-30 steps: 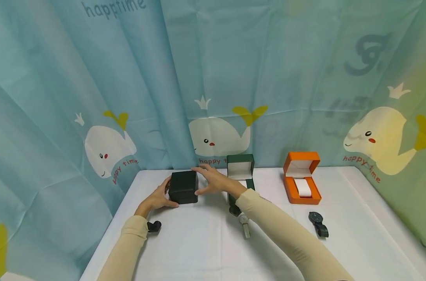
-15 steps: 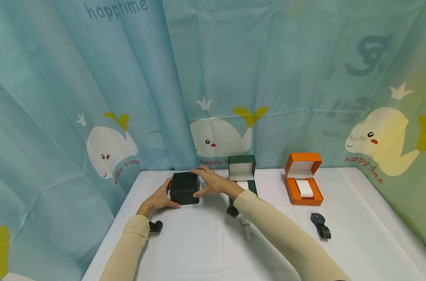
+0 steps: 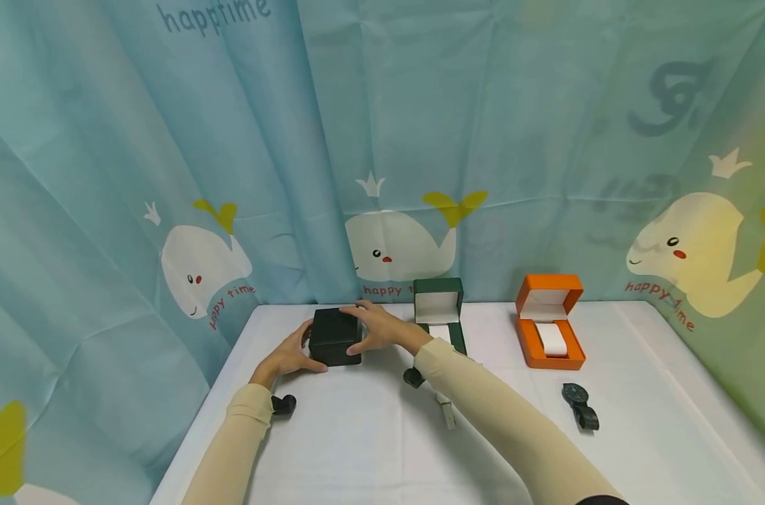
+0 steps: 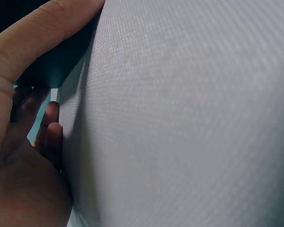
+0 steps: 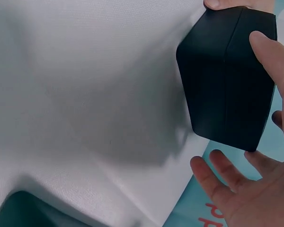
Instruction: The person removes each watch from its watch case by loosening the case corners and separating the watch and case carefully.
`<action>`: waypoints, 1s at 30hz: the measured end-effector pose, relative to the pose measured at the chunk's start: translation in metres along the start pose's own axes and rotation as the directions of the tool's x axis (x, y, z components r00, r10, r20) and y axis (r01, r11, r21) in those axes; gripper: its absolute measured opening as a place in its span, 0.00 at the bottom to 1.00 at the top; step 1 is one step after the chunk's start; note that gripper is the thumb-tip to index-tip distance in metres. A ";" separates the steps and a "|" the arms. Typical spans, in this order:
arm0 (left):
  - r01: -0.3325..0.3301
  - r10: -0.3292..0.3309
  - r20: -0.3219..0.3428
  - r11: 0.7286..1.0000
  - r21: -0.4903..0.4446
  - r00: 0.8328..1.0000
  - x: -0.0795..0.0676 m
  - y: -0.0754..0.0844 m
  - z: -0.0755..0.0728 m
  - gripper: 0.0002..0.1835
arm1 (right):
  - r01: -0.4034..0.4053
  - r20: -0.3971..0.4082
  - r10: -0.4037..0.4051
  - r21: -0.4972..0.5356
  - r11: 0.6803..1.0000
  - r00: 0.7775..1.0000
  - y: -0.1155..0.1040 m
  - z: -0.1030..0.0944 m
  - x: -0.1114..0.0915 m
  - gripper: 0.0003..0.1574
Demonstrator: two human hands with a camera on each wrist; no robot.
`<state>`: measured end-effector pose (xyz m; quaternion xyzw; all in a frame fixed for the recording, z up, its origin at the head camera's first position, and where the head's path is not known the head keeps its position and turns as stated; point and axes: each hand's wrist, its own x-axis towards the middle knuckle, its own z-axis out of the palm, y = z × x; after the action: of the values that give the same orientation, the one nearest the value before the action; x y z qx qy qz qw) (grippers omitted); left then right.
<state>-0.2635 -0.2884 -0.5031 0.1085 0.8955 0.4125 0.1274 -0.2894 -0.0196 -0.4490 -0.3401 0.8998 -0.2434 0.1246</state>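
A black watch box (image 3: 332, 344) stands closed on the white table at the back left. My left hand (image 3: 289, 356) holds its lower left side, thumb along the front and fingers behind. My right hand (image 3: 382, 328) grips the lid from the right: its thumb presses the front face, with fingers reaching to the back edge. In the right wrist view, the seam between lid and base runs unbroken along the black box (image 5: 222, 85). The left wrist view shows the left thumb (image 4: 42, 35) against the dark box near the cloth.
Behind my right forearm, a green watch box (image 3: 438, 303) stands with its lid up. An orange watch box (image 3: 529, 344) with a white cushion is open farther right. A pale-strapped watch (image 3: 448, 412) lies partly under the right sleeve; a black watch (image 3: 580, 405) lies at right.
Both hands keep their hold on the black box, which stays closed. The whole view shifts slightly, and the right forearm covers a little more of the pale-strapped watch.
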 end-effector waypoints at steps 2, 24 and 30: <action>-0.015 0.015 0.004 1.000 -0.005 1.000 0.000 0.000 0.001 0.67 | -0.012 0.008 0.012 -0.001 1.000 1.000 0.001 0.001 0.001 0.59; -0.008 0.008 -0.011 1.000 0.014 1.000 0.000 0.003 0.000 0.66 | -0.049 -0.049 0.050 0.022 0.999 0.998 0.000 0.004 0.009 0.58; 0.001 -0.001 -0.009 1.000 0.004 1.000 0.001 0.003 0.000 0.66 | -0.044 -0.059 0.046 0.027 0.999 0.997 0.002 0.005 0.009 0.58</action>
<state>-0.2645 -0.2858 -0.5014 0.1065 0.8968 0.4112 0.1235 -0.2951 -0.0266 -0.4549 -0.3106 0.9073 -0.2623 0.1074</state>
